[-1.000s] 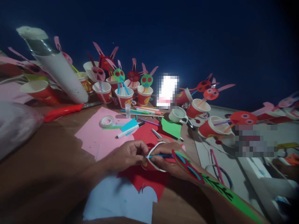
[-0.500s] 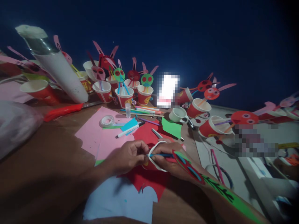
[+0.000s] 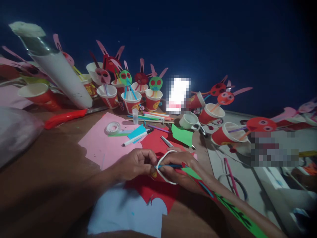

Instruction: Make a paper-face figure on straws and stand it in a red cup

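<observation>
The paper cup tilts between the right hand, grasping its wall, and the left hand, pinching at its rim; a blue straw runs from there across its mouth, rightward.

A brown table bears pink paper, red paper, a pale sheet and a mug.
</observation>
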